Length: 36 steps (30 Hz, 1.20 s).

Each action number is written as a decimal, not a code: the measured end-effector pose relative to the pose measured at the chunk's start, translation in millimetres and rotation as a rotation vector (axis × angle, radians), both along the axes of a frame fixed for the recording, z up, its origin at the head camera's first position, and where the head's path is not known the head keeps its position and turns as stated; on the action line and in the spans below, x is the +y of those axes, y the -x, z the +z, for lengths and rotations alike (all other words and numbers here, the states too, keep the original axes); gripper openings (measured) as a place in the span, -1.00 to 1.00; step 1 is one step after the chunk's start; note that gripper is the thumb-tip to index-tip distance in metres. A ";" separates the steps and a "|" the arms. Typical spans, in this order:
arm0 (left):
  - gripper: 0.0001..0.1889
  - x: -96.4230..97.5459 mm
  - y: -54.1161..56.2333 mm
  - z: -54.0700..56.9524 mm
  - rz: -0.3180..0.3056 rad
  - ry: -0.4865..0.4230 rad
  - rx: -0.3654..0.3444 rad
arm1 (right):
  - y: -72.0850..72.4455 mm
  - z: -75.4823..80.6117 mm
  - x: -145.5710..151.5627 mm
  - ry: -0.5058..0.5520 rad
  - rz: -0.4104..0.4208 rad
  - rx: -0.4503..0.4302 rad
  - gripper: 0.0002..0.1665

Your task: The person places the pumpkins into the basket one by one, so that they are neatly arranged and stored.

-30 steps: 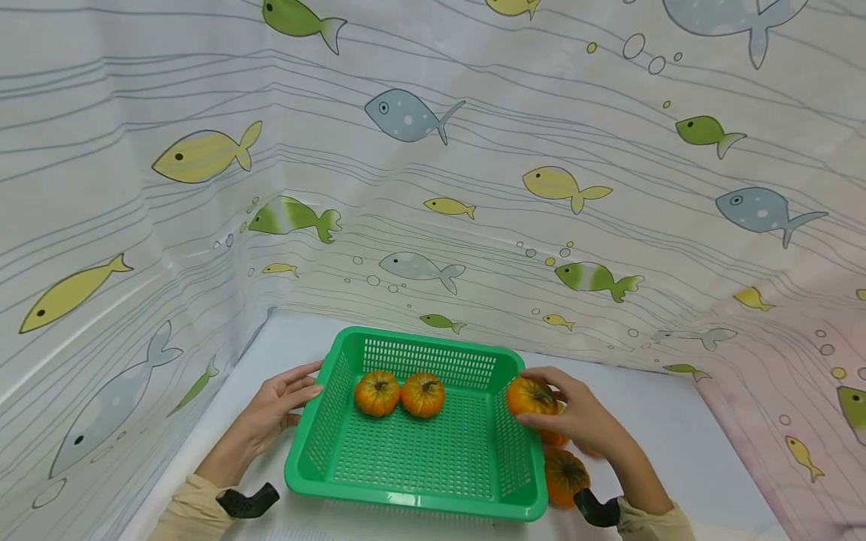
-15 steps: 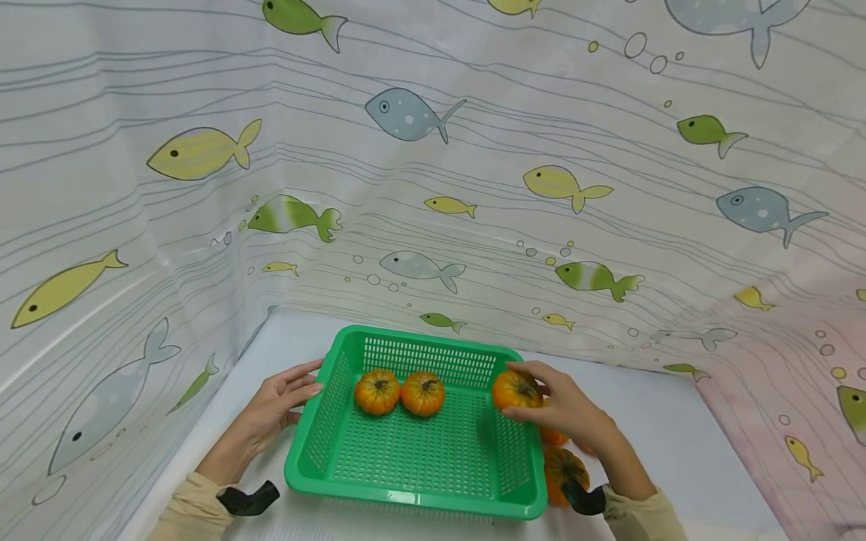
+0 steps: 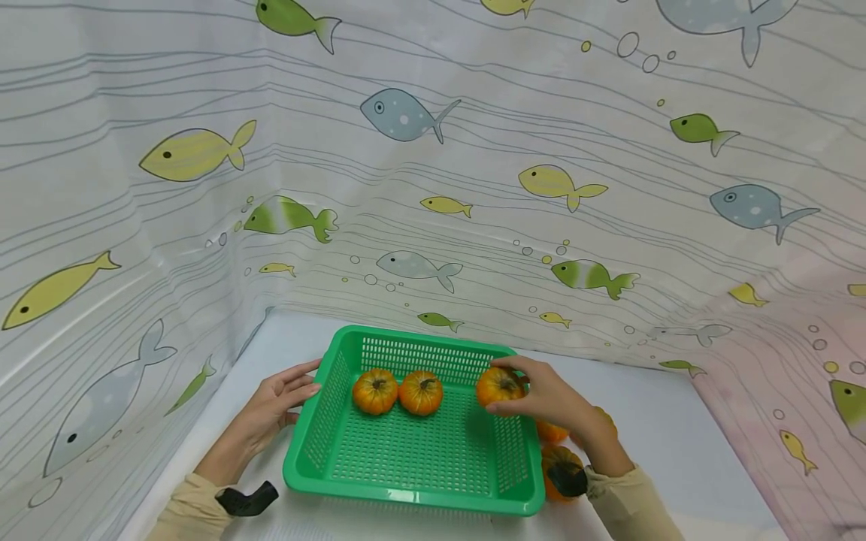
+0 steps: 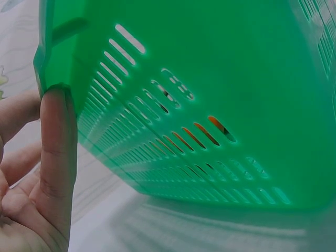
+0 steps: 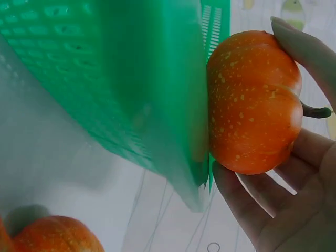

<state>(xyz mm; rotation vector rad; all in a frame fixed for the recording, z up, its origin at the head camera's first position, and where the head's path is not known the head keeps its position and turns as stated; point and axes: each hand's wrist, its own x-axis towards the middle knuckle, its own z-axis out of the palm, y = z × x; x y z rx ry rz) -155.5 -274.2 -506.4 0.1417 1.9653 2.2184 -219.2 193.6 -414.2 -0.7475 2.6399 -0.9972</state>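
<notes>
A green plastic basket (image 3: 406,496) stands in front of me, holding two small orange pumpkins, a left one (image 3: 375,391) and a right one (image 3: 421,393), side by side toward its back left. My right hand (image 3: 544,391) grips another small pumpkin (image 3: 499,388) between thumb and fingers, over the basket's right side. In the right wrist view this orange pumpkin (image 5: 254,102) shows speckled skin and a stem pointing toward the palm. My left hand (image 3: 271,406) touches the basket's left rim with extended fingers; in the left wrist view one straight finger (image 4: 56,157) lies against the rim.
More pumpkins (image 3: 560,488) lie on the white table (image 3: 663,443) just right of the basket, partly hidden by my right arm. A fish-patterned curtain (image 3: 406,188) encloses the table at the back and both sides.
My right hand has carried its pumpkin leftward, from above the basket's right rim to over its inside. The left hand and the basket stay in place.
</notes>
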 end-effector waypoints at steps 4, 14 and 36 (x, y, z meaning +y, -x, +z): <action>-0.40 0.0 -0.2 -0.1 0.003 0.002 0.000 | 3.9 2.9 -7.9 -0.026 0.016 -0.011 -0.01; -0.37 0.1 -0.8 1.8 0.004 0.004 0.001 | 16.3 8.6 -27.5 -0.074 0.084 -0.006 -0.04; -0.36 3.1 -2.9 3.8 0.024 0.024 -0.020 | 34.5 -11.7 -66.4 -0.289 0.148 0.016 -0.21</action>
